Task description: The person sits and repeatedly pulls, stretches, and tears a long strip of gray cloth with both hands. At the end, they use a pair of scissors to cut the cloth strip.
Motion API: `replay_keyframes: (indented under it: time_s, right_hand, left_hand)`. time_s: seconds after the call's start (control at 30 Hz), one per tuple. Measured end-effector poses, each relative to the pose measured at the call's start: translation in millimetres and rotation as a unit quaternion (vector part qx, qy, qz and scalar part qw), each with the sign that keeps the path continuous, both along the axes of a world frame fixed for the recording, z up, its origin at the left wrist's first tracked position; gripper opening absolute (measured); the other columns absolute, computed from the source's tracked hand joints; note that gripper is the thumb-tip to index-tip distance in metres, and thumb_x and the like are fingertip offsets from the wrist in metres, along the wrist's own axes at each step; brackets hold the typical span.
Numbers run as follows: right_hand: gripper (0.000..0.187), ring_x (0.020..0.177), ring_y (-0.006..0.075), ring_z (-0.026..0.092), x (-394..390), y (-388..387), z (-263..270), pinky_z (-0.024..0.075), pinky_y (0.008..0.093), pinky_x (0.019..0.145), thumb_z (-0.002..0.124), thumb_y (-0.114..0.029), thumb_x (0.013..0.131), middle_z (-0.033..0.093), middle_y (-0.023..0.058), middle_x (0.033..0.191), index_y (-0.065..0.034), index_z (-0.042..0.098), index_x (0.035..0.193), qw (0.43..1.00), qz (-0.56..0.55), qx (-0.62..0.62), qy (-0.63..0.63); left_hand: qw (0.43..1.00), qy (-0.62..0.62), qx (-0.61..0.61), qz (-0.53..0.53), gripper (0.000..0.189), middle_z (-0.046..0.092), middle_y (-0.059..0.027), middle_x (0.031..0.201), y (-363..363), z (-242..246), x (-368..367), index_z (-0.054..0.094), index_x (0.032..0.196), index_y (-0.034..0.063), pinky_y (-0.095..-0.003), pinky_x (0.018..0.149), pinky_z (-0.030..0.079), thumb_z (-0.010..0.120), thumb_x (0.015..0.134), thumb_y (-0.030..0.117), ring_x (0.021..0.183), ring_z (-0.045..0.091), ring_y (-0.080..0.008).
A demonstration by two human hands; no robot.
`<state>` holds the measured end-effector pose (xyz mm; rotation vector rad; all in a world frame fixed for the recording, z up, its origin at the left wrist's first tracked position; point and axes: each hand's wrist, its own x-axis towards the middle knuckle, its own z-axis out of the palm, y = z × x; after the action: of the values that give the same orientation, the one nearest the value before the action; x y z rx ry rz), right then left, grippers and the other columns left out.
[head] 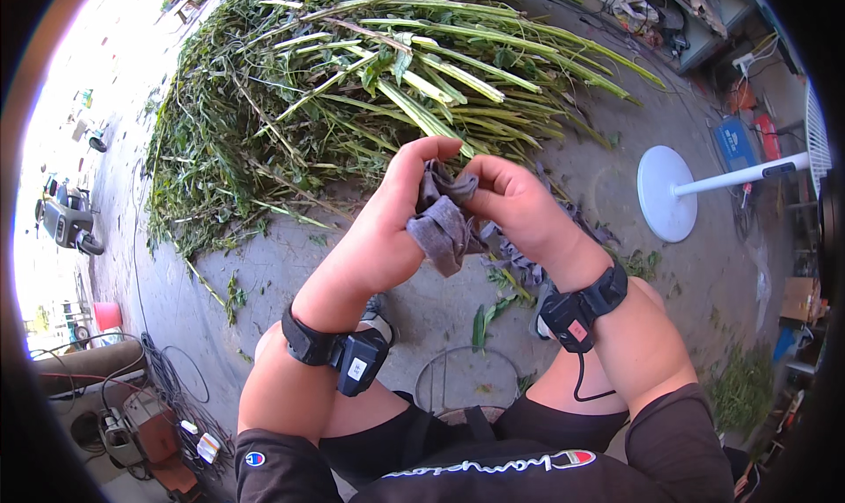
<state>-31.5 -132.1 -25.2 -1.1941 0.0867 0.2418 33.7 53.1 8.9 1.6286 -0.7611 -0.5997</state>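
A wad of grey-purple cloth strips (443, 229) is between my two hands, in front of my knees. My left hand (389, 222) holds it from the left, its thumb side hidden partly by the cloth. Against the upper right of the wad, my right hand (518, 202) pinches a fold between thumb and fingers. More cloth strips (521, 262) lie on the floor below my right wrist. Just past my fingertips rises a large heap of cut green plant stalks (422, 100), with its leaves (218, 140) to the left.
A white fan's round base (667, 194) stands at the right, near a blue box (734, 143). Coiled cables (175, 371) and a reddish machine (150, 424) are at the lower left. A scooter (66, 219) is at the far left. Loose leaves (482, 325) lie between my feet.
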Motion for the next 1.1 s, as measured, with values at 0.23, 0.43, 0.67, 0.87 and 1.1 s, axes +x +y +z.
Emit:
replay_keyframes:
  time_s: [0.23, 0.43, 0.67, 0.87, 1.1]
  right_hand:
    - [0.017, 0.08, 0.0181, 0.064, -0.5, -33.6, 0.9, 0.0523, 0.0336, 0.077, 0.044, -0.012, 0.097, 0.066, 0.0078, 0.092, -0.0059, 0.058, 0.102, 0.976, -0.173, 0.132, -0.02]
    - [0.022, 0.083, 0.0285, 0.069, -6.7, -41.4, 4.4, 0.0565, 0.0424, 0.076, 0.042, -0.02, 0.1, 0.067, 0.0142, 0.094, -0.0031, 0.055, 0.106, 0.972, -0.1, 0.212, 0.017]
    - [0.028, 0.078, 0.0253, 0.068, -5.9, -35.1, 2.0, 0.0565, 0.0375, 0.072, 0.043, -0.026, 0.101, 0.067, 0.0152, 0.092, -0.0027, 0.057, 0.106, 0.959, -0.052, 0.276, 0.031]
    - [0.029, 0.058, 0.02, 0.055, -3.1, -33.8, 5.3, 0.0444, 0.0323, 0.057, 0.044, -0.031, 0.1, 0.065, 0.0155, 0.089, -0.0052, 0.057, 0.102, 0.953, -0.082, 0.288, 0.041]
    - [0.024, 0.059, 0.0071, 0.049, -1.5, -61.6, 5.6, 0.0364, 0.0212, 0.054, 0.042, -0.006, 0.091, 0.063, 0.004, 0.086, -0.0024, 0.06, 0.106, 0.981, -0.159, -0.104, 0.026]
  left_hand:
    - [0.981, 0.039, 0.174, -0.081, 0.095, 0.056, -0.0113, 0.125, 11.6, 3.2, 10.1, 0.026, 0.151, 0.0109, -0.0366, 0.099, 0.046, 0.078, 0.072, -0.001, 0.115, 0.056, -0.0213]
    - [0.939, -0.105, 0.272, -0.181, 0.093, 0.053, -0.0175, 0.136, 31.7, -4.5, 29.3, 0.029, 0.151, 0.0106, -0.0384, 0.109, 0.037, 0.066, 0.066, -0.001, 0.13, 0.048, -0.0283]
    - [0.992, 0.001, 0.106, -0.072, 0.056, 0.055, -0.0132, 0.133, 4.6, -14.5, 12.1, 0.046, 0.138, 0.0014, -0.0347, 0.11, 0.035, 0.065, 0.085, 0.004, 0.13, 0.046, -0.0206]
    - [0.969, 0.171, 0.128, -0.121, 0.022, 0.069, -0.0072, 0.1, -7.8, -25.6, 12.1, 0.058, 0.112, -0.0019, -0.0303, 0.084, 0.052, 0.057, 0.09, 0.002, 0.092, 0.065, -0.0139]
    - [0.927, 0.368, -0.06, -0.039, 0.017, 0.059, -0.0071, 0.072, 13.8, -12.2, 26.1, 0.05, 0.105, 0.0029, -0.0332, 0.064, 0.056, 0.055, 0.09, 0.007, 0.065, 0.066, -0.0197]
